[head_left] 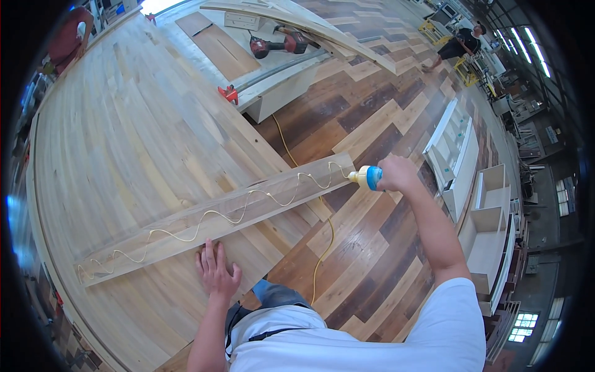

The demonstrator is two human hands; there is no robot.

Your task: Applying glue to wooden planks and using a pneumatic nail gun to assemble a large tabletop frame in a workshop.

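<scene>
Board (217, 221) overhangs tabletop (124, 136) edge; right hand (398, 173), grip around bottle (370, 178), at overhanging end; left hand (218, 276), grip wide.

"Where is the light coming from?"
"Tube lights (537, 52) are glowing at upper right, windows (524, 327) are shining below, and white glare is washing out the top edge."
"Sharpness?"
"The board (254, 208) is showing clearly; the left rim is blurring. The lens is bowing the tabletop (124, 155) (black is ringing everything)."
</scene>
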